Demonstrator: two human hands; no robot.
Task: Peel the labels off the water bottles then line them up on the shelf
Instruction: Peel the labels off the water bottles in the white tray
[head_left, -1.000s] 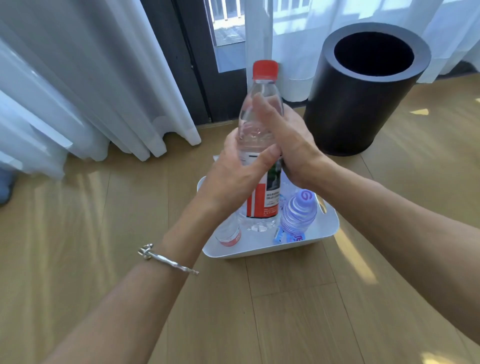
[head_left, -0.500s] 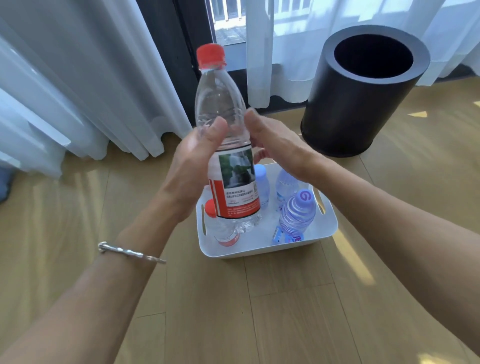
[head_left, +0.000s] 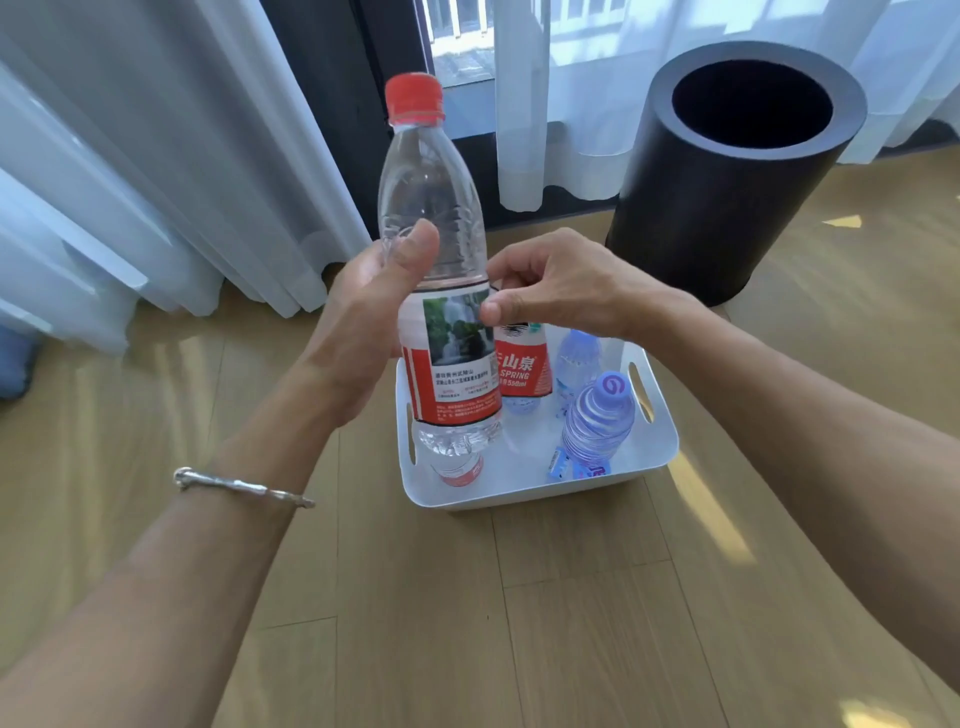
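A clear water bottle (head_left: 429, 208) with a red cap and a red-and-white label (head_left: 457, 371) is held upright above the white bin (head_left: 524, 496). My left hand (head_left: 363, 322) grips its body, thumb across the front. My right hand (head_left: 550, 283) pinches the label's top right edge, and a peeled part of the label hangs loose below that hand. In the bin stand a bottle with a purple-swirl cap (head_left: 597, 421), a clear bottle (head_left: 575, 358) behind it and a small red-labelled bottle (head_left: 460, 470), partly hidden.
A tall black cylindrical bin (head_left: 727, 197) stands open at the back right on the wooden floor. White curtains (head_left: 130, 182) hang along the back and left, with a dark window frame between them. No shelf is in view.
The bottle has been lifted out of the bin into my left hand. My right hand has moved from the bottle's upper body to the label's edge, and part of the label now hangs loose.
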